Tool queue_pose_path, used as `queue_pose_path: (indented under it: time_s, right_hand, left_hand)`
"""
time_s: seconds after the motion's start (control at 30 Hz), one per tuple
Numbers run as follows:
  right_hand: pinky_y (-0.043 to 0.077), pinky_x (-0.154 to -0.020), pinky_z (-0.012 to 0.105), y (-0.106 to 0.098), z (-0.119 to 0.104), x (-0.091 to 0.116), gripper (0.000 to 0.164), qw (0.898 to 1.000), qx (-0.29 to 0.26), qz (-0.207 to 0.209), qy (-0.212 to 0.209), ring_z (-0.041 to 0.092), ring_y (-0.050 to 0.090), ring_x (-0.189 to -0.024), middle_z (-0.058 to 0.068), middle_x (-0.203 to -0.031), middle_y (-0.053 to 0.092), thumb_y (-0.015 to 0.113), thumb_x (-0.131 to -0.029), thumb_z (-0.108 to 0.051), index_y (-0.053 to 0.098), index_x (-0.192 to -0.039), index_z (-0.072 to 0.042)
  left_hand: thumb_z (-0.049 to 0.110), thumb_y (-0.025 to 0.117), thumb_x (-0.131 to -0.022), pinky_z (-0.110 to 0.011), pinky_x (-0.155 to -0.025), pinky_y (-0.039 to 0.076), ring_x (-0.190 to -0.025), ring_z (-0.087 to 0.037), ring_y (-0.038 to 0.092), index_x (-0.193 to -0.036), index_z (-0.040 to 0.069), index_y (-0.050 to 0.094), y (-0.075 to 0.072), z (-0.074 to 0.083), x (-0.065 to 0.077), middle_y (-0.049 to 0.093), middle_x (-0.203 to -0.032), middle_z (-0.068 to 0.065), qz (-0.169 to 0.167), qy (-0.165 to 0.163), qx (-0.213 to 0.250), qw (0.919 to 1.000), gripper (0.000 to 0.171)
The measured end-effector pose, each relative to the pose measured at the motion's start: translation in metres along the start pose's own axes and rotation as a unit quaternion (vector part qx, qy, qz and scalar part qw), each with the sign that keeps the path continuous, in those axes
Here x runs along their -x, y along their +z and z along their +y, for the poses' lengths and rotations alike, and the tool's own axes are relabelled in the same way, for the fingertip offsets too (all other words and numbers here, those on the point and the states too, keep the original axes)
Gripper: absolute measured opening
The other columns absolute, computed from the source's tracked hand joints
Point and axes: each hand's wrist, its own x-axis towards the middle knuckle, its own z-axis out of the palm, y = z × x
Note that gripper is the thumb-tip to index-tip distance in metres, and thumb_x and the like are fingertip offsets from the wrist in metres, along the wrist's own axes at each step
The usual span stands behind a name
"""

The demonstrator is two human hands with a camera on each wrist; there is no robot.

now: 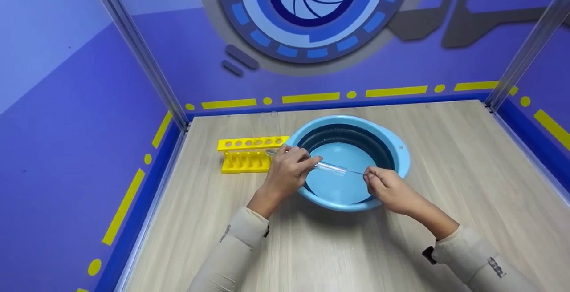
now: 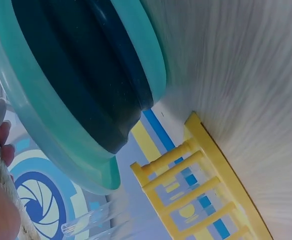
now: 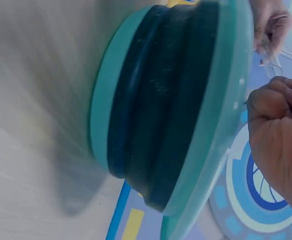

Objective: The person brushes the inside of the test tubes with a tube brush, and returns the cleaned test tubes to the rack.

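Observation:
My left hand grips a clear glass test tube that lies slantwise over the blue basin. Its rounded end pokes out left of the hand, in front of the yellow rack; its mouth points right. My right hand, beyond the basin's inner right side, pinches the thin wire handle of a test tube brush, which runs into the tube's mouth. In the left wrist view a pale bristly strip shows beside the left fingers. The right wrist view has the right fist near the tube mouth.
A yellow test tube rack stands left of the basin, partly behind the left hand. Clear test tubes rise above it, faint in the head view. Blue patterned walls close off the wooden table at the back and sides.

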Motion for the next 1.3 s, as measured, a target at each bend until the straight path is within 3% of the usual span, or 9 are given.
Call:
queue_pose_path:
  time_s: [0.13,0.27,0.37,0.53,0.6,0.67,1.0,1.2,1.3]
  right_hand:
    - [0.031,-0.055,0.02,-0.007,-0.004,0.0,0.034,0.989,-0.123,-0.054,0.064,0.004,0.035,-0.058,-0.005,-0.066,0.038,0.031,-0.114,-0.009,0.05,-0.089,0.002]
    - [0.022,-0.052,0.024,-0.013,-0.006,-0.001,0.03,0.955,-0.248,-0.107,0.125,0.008,0.027,-0.054,-0.008,-0.064,0.034,0.028,-0.112,-0.009,0.045,-0.088,-0.004]
    - [0.023,-0.051,0.024,-0.014,-0.005,0.0,0.029,0.949,-0.259,-0.115,0.136,0.008,0.028,-0.054,-0.008,-0.065,0.034,0.028,-0.112,-0.011,0.045,-0.088,-0.008]
    - [0.037,-0.056,0.02,-0.006,-0.001,0.002,0.032,0.992,-0.093,-0.071,0.047,0.004,0.04,-0.059,-0.005,-0.069,0.041,0.034,-0.116,-0.012,0.053,-0.091,-0.005]
    - [0.042,-0.06,0.02,-0.002,0.001,0.003,0.03,0.999,-0.002,-0.046,-0.004,0.003,0.044,-0.063,-0.006,-0.071,0.046,0.038,-0.115,-0.01,0.056,-0.091,-0.007]
    - [0.045,-0.062,0.02,0.001,0.003,0.005,0.027,0.996,0.071,-0.023,-0.042,0.001,0.046,-0.064,-0.008,-0.073,0.048,0.042,-0.115,-0.009,0.057,-0.092,-0.011]
    - [0.051,-0.066,0.021,0.004,0.009,0.008,0.023,0.96,0.236,0.06,-0.14,0.003,0.055,-0.073,-0.008,-0.078,0.052,0.057,-0.1,0.011,0.057,-0.096,-0.012]
    - [0.048,-0.061,0.022,0.006,0.018,0.006,0.029,0.89,0.358,0.139,-0.244,0.01,0.052,-0.068,0.0,-0.074,0.055,0.058,-0.082,0.018,0.057,-0.095,-0.008]
    - [0.046,-0.058,0.021,0.007,0.02,0.005,0.024,0.873,0.386,0.145,-0.258,0.011,0.05,-0.065,0.002,-0.074,0.057,0.062,-0.084,0.014,0.058,-0.097,-0.006]
  left_hand:
    - [0.03,0.068,-0.106,-0.035,-0.092,0.046,-0.093,-0.016,0.066,-0.127,0.035,0.079,-0.001,-0.001,-0.001,0.074,-0.101,0.005,0.003,0.005,-0.013,0.9999,0.024]
    - [0.03,0.066,-0.107,-0.035,-0.093,0.045,-0.094,-0.016,0.067,-0.127,0.035,0.079,0.0,-0.001,-0.001,0.073,-0.102,0.004,0.0,0.006,-0.02,0.9998,0.024]
    - [0.03,0.065,-0.108,-0.034,-0.093,0.046,-0.093,-0.016,0.066,-0.128,0.035,0.078,0.0,-0.002,0.001,0.073,-0.101,0.004,-0.001,0.011,-0.022,0.9997,0.024]
    - [0.032,0.067,-0.106,-0.033,-0.091,0.044,-0.091,-0.016,0.065,-0.128,0.034,0.079,-0.001,-0.003,0.004,0.072,-0.098,0.004,-0.015,0.005,-0.01,0.9998,0.025]
    - [0.031,0.069,-0.105,-0.034,-0.091,0.044,-0.091,-0.016,0.064,-0.129,0.034,0.079,-0.002,-0.003,0.005,0.072,-0.097,0.004,-0.023,-0.002,-0.003,0.9997,0.025]
    - [0.031,0.07,-0.105,-0.034,-0.09,0.043,-0.09,-0.016,0.063,-0.129,0.034,0.079,-0.003,-0.004,0.006,0.071,-0.096,0.004,-0.031,-0.007,0.003,0.9995,0.026]
    - [0.036,0.068,-0.105,-0.034,-0.087,0.042,-0.089,-0.016,0.061,-0.128,0.033,0.079,-0.007,0.0,0.002,0.07,-0.095,0.004,-0.06,-0.015,0.031,0.9976,0.025]
    - [0.037,0.07,-0.104,-0.033,-0.079,0.042,-0.086,-0.016,0.062,-0.126,0.033,0.079,-0.008,0.003,0.0,0.07,-0.093,0.004,-0.084,-0.021,0.033,0.9957,0.024]
    - [0.038,0.072,-0.103,-0.032,-0.075,0.042,-0.082,-0.016,0.062,-0.125,0.034,0.079,-0.01,0.002,-0.002,0.069,-0.09,0.004,-0.08,-0.023,0.031,0.996,0.024]
